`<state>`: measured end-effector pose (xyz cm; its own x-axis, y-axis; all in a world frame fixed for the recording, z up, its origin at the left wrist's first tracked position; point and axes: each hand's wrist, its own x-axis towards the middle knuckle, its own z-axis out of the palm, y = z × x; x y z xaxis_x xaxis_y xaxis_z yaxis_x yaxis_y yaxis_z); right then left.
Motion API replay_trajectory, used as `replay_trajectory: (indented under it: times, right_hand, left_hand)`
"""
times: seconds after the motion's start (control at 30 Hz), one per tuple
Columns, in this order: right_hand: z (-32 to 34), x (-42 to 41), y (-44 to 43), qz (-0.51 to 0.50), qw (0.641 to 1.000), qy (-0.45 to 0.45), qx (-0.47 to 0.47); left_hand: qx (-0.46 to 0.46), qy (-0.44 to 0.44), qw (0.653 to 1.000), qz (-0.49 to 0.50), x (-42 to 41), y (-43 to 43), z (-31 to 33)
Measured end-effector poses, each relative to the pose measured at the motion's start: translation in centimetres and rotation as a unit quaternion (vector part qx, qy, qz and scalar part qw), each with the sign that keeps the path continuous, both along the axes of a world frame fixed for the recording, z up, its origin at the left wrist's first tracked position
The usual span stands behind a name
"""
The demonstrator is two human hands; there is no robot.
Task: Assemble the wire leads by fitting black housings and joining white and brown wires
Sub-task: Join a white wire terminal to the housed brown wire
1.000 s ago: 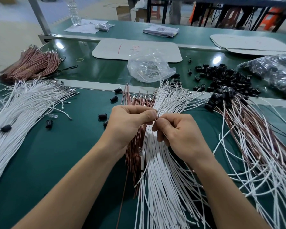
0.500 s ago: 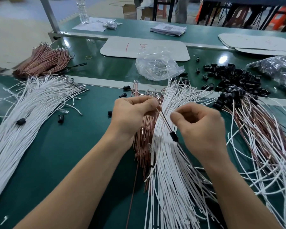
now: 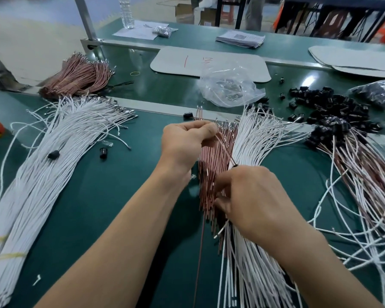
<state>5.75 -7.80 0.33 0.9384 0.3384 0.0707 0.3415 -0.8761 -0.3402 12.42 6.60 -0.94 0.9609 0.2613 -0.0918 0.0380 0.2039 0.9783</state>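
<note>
My left hand (image 3: 185, 141) pinches the far end of a brown wire (image 3: 223, 147) that slants down to my right hand (image 3: 251, 196). A small black housing (image 3: 235, 166) sits on that wire just at my right hand's knuckles. My right hand's fingers are curled around the wire low over the brown wire bundle (image 3: 209, 174). A fan of white wires (image 3: 258, 138) lies right of the bundle and runs under my right forearm. Loose black housings (image 3: 329, 107) are heaped at the far right.
A big bundle of white wires (image 3: 42, 174) lies at left, with a brown bundle (image 3: 76, 74) behind it. Finished leads (image 3: 365, 174) spread at right. A clear plastic bag (image 3: 229, 85), white boards and a water bottle (image 3: 126, 12) stand farther back.
My right hand has slid down the brown wire toward me, and the black housing has moved down the wire with it. My left hand keeps its pinch on the wire's far end.
</note>
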Motion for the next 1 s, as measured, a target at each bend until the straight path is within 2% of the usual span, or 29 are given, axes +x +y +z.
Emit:
replay_trajectory:
  times: [0.13, 0.2, 0.3, 0.43, 0.67, 0.83, 1.0]
  right_hand:
    - [0.7, 1.1, -1.3, -0.013, 0.991, 0.059, 0.12]
    - [1.7, 2.2, -2.4, -0.014, 0.963, 0.091, 0.252]
    - [2.6, 4.2, -4.2, -0.063, 0.904, 0.06, 0.418]
    - [1.5, 6.0, -4.8, -0.099, 0.887, 0.026, 0.449]
    - [-2.1, 6.0, -4.9, -0.083, 0.83, 0.039, 0.55]
    - [-2.5, 6.2, -5.2, -0.08, 0.82, 0.026, 0.565]
    - [-2.9, 6.2, -5.0, -0.089, 0.831, 0.027, 0.549]
  left_hand:
    - [0.004, 0.001, 1.0, -0.026, 0.0, -0.3, -0.2]
    - [0.01, 0.001, 0.999, -0.048, -0.1, -0.7, -0.4]
    - [0.038, -0.015, 0.995, -0.091, -0.4, -1.5, -0.7]
    - [0.099, -0.039, 0.986, -0.129, -0.8, -2.8, -1.2]
    - [0.142, -0.043, 0.98, -0.134, -0.7, -3.5, -2.0]
    - [0.157, -0.061, 0.978, -0.127, -0.7, -3.9, -2.3]
    - [0.15, -0.048, 0.98, -0.12, -0.7, -3.9, -2.7]
